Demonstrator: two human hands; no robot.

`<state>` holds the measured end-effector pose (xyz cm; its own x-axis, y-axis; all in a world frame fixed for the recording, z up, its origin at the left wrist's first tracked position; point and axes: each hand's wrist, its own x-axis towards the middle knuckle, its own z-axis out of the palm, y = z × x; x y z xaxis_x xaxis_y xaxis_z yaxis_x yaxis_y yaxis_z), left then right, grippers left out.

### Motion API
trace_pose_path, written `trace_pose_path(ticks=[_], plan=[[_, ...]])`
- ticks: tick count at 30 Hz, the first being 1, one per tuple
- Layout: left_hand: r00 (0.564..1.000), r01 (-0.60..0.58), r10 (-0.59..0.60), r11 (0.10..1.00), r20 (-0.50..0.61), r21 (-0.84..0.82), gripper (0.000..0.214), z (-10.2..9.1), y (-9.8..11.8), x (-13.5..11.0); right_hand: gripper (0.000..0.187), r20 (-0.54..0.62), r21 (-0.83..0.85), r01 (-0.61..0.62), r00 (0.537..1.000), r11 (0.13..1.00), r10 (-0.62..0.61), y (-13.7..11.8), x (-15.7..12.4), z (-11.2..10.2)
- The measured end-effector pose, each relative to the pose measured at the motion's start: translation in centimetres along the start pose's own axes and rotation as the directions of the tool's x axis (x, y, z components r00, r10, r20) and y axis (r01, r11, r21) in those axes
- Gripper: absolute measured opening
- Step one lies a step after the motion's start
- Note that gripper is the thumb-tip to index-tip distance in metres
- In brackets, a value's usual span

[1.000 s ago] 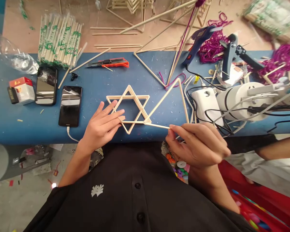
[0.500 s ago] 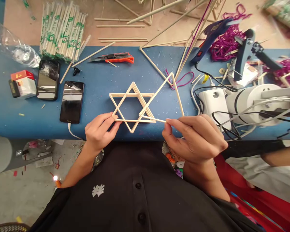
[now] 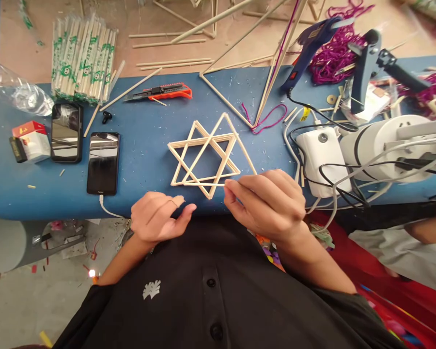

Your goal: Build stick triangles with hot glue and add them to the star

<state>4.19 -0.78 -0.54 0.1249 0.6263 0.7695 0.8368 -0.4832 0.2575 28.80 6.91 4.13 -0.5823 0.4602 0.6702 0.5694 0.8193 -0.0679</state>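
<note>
A six-pointed star of wooden sticks (image 3: pixel 189 145) lies on the blue table (image 3: pixel 145 131). My right hand (image 3: pixel 267 203) pinches the bottom edge of a separate stick triangle (image 3: pixel 236 133), which now lies over the star's right half. Just off the table's near edge, my left hand (image 3: pixel 156 220) is curled loosely with the fingers bent in. It touches nothing and holds nothing that I can see.
Two black phones (image 3: pixel 103 162) and a small red-and-white box (image 3: pixel 31 140) lie at the left. A bundle of wrapped sticks (image 3: pixel 83 58), an orange utility knife (image 3: pixel 163 91), glue guns (image 3: pixel 312 41), purple cord and white devices with cables (image 3: pixel 323 155) crowd the back and right. Another person's arm (image 3: pixel 417 228) sits at the right.
My right hand slid the stick triangle leftward onto the star. My left hand let go of the star and drew back off the table's edge.
</note>
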Motion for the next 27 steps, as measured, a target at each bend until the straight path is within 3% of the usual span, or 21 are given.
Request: trace_pose_path(ticks=[4,11,22,24,27], plan=[[0.997,0.056,-0.054,0.998,-0.053,0.038,0.036,-0.4,-1.7,-0.1,0.021,0.037,0.026,0.054,0.998,0.998,-0.054,0.2,0.5,1.3],[0.979,0.202,-0.201,0.979,-0.032,0.028,0.054,0.5,-1.9,0.2,0.018,0.07,0.065,0.084,0.994,0.994,-0.088,0.8,0.6,2.3],[0.94,0.297,-0.312,0.947,0.137,0.12,0.043,0.4,-1.4,1.2,0.014,0.064,0.139,0.05,0.996,0.989,-0.06,0.9,0.7,2.5],[0.926,0.321,-0.342,0.936,0.157,0.144,0.047,0.4,-1.3,1.3,0.018,0.026,0.214,0.013,0.999,0.977,-0.019,1.2,0.5,2.1],[0.91,0.353,-0.374,0.925,0.178,0.143,0.053,0.6,-1.2,1.5,0.026,-0.041,0.279,-0.13,0.988,0.952,0.147,2.2,0.0,1.7]])
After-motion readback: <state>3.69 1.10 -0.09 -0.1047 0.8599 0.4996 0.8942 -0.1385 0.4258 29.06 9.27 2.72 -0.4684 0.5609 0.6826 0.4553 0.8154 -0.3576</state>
